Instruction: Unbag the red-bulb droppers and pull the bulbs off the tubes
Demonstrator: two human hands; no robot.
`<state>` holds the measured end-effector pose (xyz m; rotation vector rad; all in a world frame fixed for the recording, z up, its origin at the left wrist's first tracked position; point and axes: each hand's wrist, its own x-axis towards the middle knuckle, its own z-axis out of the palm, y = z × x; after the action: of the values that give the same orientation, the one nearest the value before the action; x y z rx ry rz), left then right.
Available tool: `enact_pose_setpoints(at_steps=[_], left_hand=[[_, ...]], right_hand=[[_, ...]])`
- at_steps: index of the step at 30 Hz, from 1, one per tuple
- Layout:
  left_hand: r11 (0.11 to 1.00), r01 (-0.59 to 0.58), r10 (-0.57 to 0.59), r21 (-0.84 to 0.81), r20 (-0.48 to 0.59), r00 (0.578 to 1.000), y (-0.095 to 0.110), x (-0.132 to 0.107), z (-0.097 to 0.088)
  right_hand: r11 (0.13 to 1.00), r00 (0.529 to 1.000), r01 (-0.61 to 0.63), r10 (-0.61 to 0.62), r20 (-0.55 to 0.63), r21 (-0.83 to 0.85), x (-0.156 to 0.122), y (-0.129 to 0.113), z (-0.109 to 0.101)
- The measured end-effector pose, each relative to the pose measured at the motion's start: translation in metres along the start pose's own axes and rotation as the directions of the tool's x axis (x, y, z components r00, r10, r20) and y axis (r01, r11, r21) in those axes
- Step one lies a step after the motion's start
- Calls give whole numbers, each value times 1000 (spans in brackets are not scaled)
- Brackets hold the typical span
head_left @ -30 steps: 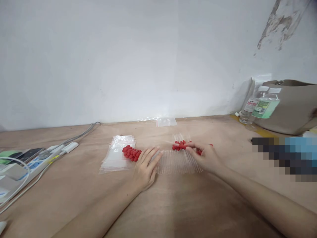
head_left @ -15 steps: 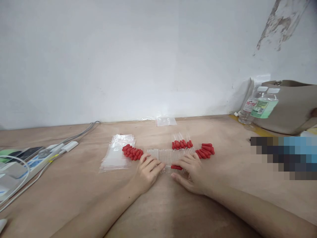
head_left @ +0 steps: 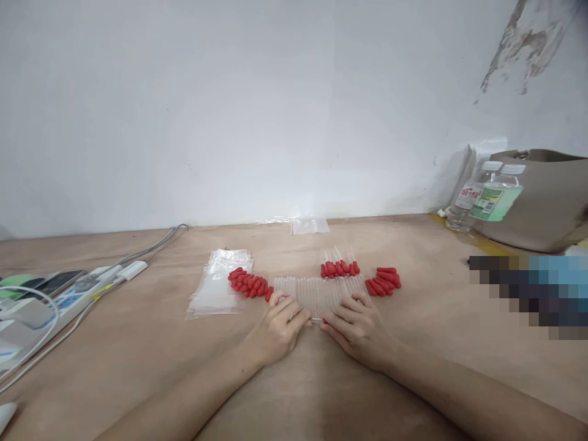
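A row of clear glass tubes (head_left: 312, 294) lies side by side on the table. At its near edge, my left hand (head_left: 285, 324) is closed on one end of a crosswise glass dropper tube (head_left: 316, 320). My right hand (head_left: 361, 327) pinches the other end, where a red rubber bulb shows only as a sliver between the fingers. Beside my left fingertips is a loose red bulb (head_left: 269, 294), next to a pile of red bulbs (head_left: 248, 283). Another pile of red bulbs (head_left: 384, 281) lies right of the tubes. Behind the row are several droppers with bulbs fitted (head_left: 340, 268).
Clear zip bags (head_left: 218, 288) are stacked at left, with one more bag (head_left: 310, 226) by the wall. A power strip (head_left: 73, 294) with cables and phones (head_left: 59, 283) occupies the far left. Bottles (head_left: 496, 196) and a grey-brown bag (head_left: 546, 202) stand at right.
Both hands have shifted slightly toward me with the crosswise tube. My right fingers now cover most of its red bulb. A loose bulb has come into sight by my left fingertips.
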<state>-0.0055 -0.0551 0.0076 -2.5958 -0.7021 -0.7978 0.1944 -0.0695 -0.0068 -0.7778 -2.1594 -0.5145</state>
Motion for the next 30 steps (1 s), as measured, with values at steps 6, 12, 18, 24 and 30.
enact_pose_setpoints(at_steps=[6, 12, 18, 24, 30], left_hand=[[998, 27, -28, -51, -19, 999, 1, -5, 3], [995, 50, -54, -83, -47, 997, 2, -12, 2], [993, 76, -82, -94, -53, 995, 6, -9, -2], [983, 108, -115, -150, -36, 993, 10, -4, -7], [979, 131, -140, -157, -48, 989, 4, -4, -9]], right_hand=[[995, 995, 95, -96, 24, 39, -6, 4, 3], [986, 987, 161, -161, -10, 40, -7, 6, 1], [960, 958, 280, -280, -69, -9, -5, 9, -12], [912, 910, 401, -407, -76, -83, 3, 13, -26], [900, 901, 414, -426, -80, -136, 3, 21, -32]])
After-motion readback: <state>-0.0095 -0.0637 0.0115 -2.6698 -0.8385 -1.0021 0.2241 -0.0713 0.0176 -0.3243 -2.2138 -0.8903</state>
